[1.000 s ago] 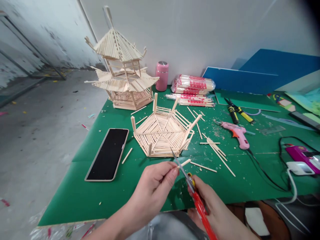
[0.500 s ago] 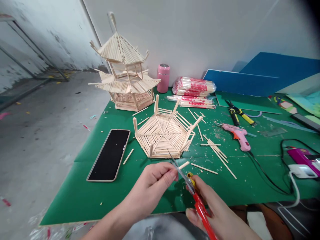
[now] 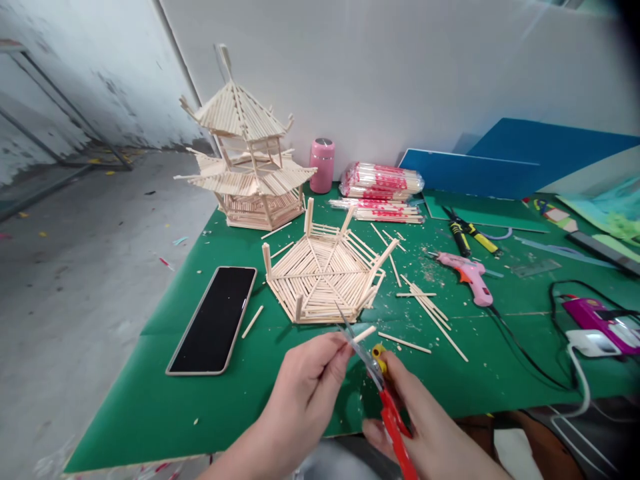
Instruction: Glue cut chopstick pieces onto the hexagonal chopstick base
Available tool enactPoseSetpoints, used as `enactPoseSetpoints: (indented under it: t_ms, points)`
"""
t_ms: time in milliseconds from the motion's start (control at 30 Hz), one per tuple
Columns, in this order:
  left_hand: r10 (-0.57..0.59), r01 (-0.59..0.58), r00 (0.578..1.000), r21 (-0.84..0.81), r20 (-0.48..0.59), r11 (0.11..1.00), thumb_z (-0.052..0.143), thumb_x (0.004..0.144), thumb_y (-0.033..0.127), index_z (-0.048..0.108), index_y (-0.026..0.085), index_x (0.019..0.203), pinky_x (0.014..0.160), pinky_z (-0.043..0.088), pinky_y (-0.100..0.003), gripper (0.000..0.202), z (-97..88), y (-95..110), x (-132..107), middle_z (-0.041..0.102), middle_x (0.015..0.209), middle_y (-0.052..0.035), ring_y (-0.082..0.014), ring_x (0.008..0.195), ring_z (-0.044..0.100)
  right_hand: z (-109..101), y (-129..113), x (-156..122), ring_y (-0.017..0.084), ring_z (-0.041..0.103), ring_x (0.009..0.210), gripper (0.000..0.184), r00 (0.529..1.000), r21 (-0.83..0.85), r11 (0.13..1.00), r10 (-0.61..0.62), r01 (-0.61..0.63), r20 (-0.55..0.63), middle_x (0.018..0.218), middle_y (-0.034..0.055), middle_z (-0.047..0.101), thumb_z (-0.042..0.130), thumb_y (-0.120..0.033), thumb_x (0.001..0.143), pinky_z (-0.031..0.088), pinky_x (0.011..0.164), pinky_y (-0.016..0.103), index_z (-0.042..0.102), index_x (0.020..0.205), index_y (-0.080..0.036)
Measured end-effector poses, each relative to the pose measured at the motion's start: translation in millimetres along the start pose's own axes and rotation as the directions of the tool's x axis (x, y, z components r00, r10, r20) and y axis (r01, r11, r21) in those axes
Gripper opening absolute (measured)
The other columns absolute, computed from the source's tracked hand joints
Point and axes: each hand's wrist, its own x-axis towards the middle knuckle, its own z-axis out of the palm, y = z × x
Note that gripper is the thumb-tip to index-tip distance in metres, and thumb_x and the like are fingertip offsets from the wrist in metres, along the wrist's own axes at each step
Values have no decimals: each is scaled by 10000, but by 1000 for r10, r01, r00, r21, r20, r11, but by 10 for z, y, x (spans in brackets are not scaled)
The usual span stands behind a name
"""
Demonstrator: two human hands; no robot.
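Note:
My left hand [image 3: 305, 383] pinches a short wooden stick [image 3: 364, 333] that pokes out to the right of its fingertips. My right hand [image 3: 425, 427] grips red-handled scissors [image 3: 373, 373], whose blades cross the stick close to my left fingers. Just beyond both hands lies a hexagonal base of glued sticks [image 3: 325, 270] with short upright posts. A finished stick pagoda [image 3: 247, 160] stands at the far left of the green mat [image 3: 200, 393].
A black phone [image 3: 214, 320] lies left of the base. Loose sticks [image 3: 430, 310], a pink glue gun [image 3: 467, 273], yellow-black pliers [image 3: 470, 233], wrapped stick bundles [image 3: 383, 183], a pink cup [image 3: 321, 165], blue boards [image 3: 500, 167] and a cabled purple device [image 3: 597, 313] fill the right side.
The view has shifted a little. Both hands stay together over the mat's front edge, with the scissors still against the stick.

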Motion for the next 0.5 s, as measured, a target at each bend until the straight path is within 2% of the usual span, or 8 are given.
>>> enactPoseSetpoints:
  t_ms: [67,200,300,333,400,433,500]
  points:
    - [7,-8,1000,-37,-6,999,421,843,199,557,154,695,560,396,-198,206,4,-13,-8,538,636,1,-112,592,483,-21,-34,3,191,579,745,566,999,1,1000,9,-9,34,760,31,607,612,-315,650,471,666,272,406,1150,-149]
    - [-60,45,996,-186,-73,982,470,824,208,584,156,711,560,398,-199,168,31,-41,-22,518,610,10,-114,600,480,-74,-59,-15,167,587,727,458,999,11,1000,-6,6,50,764,13,605,604,-262,650,474,653,253,461,1077,-180]
    - [-149,63,959,-331,-240,941,512,815,231,591,166,736,529,364,-182,129,-26,-76,-22,465,591,30,-92,577,429,-128,-17,-28,189,585,781,447,999,-70,997,-44,42,-21,841,41,615,622,-294,637,479,661,264,491,1050,-184]
    - [-189,51,925,-384,-330,922,499,827,247,587,175,763,517,351,-176,130,-65,-88,-24,458,603,34,-84,567,406,-150,17,-24,199,581,805,461,997,-120,992,-53,46,-57,887,58,612,627,-321,635,481,668,273,493,1054,-181]
    - [-220,-7,851,-430,-477,903,467,849,273,574,182,766,499,331,-175,163,-152,-111,-40,353,524,60,-73,510,344,-196,116,10,222,564,861,493,991,-271,962,-75,43,-112,976,90,589,624,-364,640,480,714,310,489,1072,-168]
    - [-215,8,844,-388,-492,921,475,843,276,579,182,780,497,335,-177,153,-187,-120,-55,366,523,59,-75,509,356,-222,179,39,235,551,892,501,986,-370,928,-95,39,-135,1013,107,572,616,-373,647,469,757,342,489,1079,-155]
    - [-185,95,875,-216,-447,972,512,815,254,593,173,782,484,342,-181,119,-216,-137,-95,455,554,43,-83,519,409,-282,320,114,267,521,950,476,978,-569,821,-153,46,-142,1048,140,550,584,-362,674,429,828,412,507,1077,-121]
